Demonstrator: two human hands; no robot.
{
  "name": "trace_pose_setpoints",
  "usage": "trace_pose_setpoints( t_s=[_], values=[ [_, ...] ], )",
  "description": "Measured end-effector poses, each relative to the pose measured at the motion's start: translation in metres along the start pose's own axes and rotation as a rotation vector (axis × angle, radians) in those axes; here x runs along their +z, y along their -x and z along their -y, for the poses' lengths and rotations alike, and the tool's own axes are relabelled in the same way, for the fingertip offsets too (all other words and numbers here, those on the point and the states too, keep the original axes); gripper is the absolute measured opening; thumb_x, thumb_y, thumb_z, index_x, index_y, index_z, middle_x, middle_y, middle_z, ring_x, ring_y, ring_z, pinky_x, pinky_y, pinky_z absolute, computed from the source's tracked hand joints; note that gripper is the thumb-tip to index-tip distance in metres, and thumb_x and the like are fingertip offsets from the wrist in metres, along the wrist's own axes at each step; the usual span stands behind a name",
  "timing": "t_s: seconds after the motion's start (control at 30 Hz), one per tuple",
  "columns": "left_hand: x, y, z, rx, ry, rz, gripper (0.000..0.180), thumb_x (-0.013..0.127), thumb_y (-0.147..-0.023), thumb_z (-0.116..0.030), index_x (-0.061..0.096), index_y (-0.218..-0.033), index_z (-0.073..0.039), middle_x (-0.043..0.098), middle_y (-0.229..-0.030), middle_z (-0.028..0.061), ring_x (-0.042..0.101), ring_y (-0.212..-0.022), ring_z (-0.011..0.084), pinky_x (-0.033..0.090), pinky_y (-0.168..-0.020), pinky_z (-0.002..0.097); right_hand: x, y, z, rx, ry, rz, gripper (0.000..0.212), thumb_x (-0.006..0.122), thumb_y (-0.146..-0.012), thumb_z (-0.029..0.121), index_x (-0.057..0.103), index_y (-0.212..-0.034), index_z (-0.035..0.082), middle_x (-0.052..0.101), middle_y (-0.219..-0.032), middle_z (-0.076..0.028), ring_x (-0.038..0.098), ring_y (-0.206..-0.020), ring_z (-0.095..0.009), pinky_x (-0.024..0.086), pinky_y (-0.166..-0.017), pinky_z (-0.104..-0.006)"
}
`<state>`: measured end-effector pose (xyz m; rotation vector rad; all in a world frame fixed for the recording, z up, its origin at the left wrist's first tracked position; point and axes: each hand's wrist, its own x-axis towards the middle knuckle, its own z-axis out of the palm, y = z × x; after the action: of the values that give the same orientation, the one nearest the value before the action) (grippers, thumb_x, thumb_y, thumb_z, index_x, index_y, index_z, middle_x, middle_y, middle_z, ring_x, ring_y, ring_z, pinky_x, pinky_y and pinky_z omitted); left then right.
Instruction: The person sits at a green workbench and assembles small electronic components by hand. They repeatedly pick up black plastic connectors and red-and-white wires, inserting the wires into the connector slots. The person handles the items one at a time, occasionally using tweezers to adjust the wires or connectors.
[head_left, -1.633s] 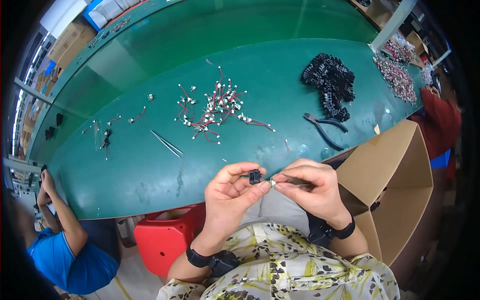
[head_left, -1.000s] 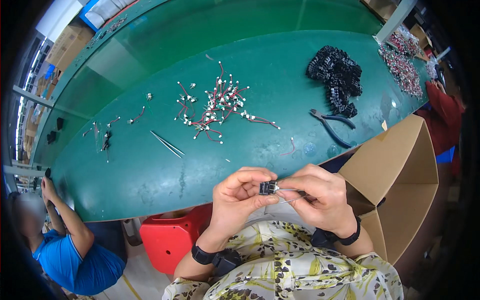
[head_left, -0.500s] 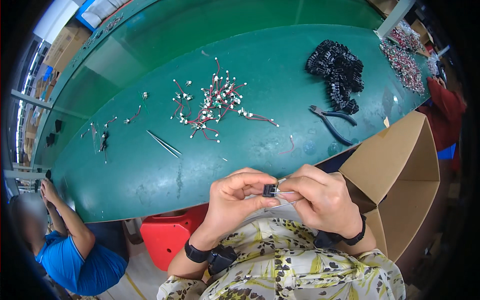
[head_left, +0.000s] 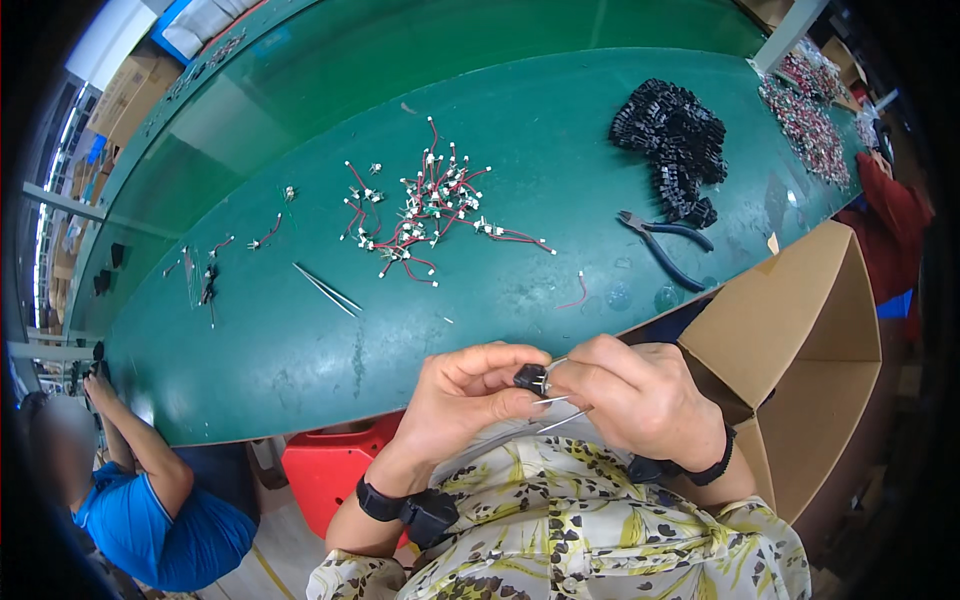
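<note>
My left hand [head_left: 465, 392] pinches a small black plastic housing [head_left: 529, 377] between thumb and fingers, just above the table's near edge. Small pale metal or wire parts show at the housing's right side, too fine to make out. Closed around a pair of metal tweezers [head_left: 562, 422], my right hand [head_left: 640, 396] is close beside it. The two tweezer tips point left and stand apart, below the housing; whether they touch it I cannot tell. My right fingertips are next to the housing and partly hide the tweezers.
On the green table [head_left: 480, 310] lie red-wired white connectors [head_left: 430, 205], spare tweezers [head_left: 327, 288], blue-handled cutters [head_left: 670, 250] and a black housing pile [head_left: 675, 145]. An open cardboard box [head_left: 780, 310] stands right, a red stool [head_left: 335, 470] left. A co-worker in blue [head_left: 165, 525] sits left.
The black housing has turned and tilted in my left fingers. The tweezers have shifted lower, away from the housing's face where one tip lay before. My left wrist has moved slightly left.
</note>
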<state>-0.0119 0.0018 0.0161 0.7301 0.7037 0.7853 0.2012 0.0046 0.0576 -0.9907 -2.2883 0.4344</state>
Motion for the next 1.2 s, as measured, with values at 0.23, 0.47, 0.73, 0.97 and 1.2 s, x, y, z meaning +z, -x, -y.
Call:
trace_pose_setpoints(
  t_s=[0.23,0.47,0.73,0.97,1.2],
  values=[
    [0.001,-0.002,0.012,0.033,0.196,0.041,0.039,0.066,-0.084,0.006,0.059,-0.122,0.002,0.068,-0.105,0.0111,0.066,-0.093,0.0148,0.054,-0.084,0.0261,0.001,-0.001,-0.002,0.012,-0.046,-0.01,0.022,0.066,-0.068,0.002,0.062,-0.09,0.006,0.053,-0.077,-0.004,0.059,-0.054,-0.017,0.047,-0.047,-0.0303],
    [0.009,-0.002,0.013,0.04,0.181,-0.018,0.039,0.073,-0.077,0.003,0.062,-0.115,0.003,0.065,-0.104,0.0087,0.067,-0.09,0.0174,0.057,-0.078,0.0283,0.003,0.004,0.0,0.008,-0.049,-0.082,0.022,0.066,-0.068,0.004,0.064,-0.089,0.006,0.057,-0.08,-0.003,0.06,-0.055,-0.016,0.048,-0.047,-0.0295],
    [-0.002,-0.003,0.015,0.15,0.027,0.138,0.043,0.07,-0.078,0.012,0.061,-0.119,0.002,0.063,-0.111,0.0114,0.065,-0.099,0.0185,0.056,-0.087,0.0305,0.004,0.01,0.001,-0.039,-0.07,-0.08,0.026,0.069,-0.065,0.005,0.067,-0.09,0.006,0.06,-0.081,-0.002,0.059,-0.054,-0.013,0.048,-0.046,-0.0255],
    [0.004,-0.009,0.024,0.231,0.175,0.145,0.039,0.071,-0.077,0.011,0.062,-0.114,0.002,0.063,-0.113,0.0119,0.063,-0.103,0.0191,0.055,-0.089,0.0315,0.009,0.017,-0.001,-0.084,-0.025,-0.237,0.03,0.072,-0.061,0.006,0.07,-0.091,0.006,0.061,-0.077,-0.001,0.057,-0.052,-0.011,0.045,-0.045,-0.0241],
    [0.005,-0.007,0.024,0.142,0.202,0.032,0.042,0.08,-0.069,0.003,0.065,-0.107,-0.006,0.064,-0.107,0.0132,0.061,-0.103,0.0217,0.05,-0.091,0.0337,0.007,0.021,0.0,-0.02,-0.03,-0.322,0.03,0.071,-0.061,0.005,0.071,-0.091,0.006,0.061,-0.076,-0.001,0.058,-0.052,-0.011,0.045,-0.044,-0.0244]
  ],
)
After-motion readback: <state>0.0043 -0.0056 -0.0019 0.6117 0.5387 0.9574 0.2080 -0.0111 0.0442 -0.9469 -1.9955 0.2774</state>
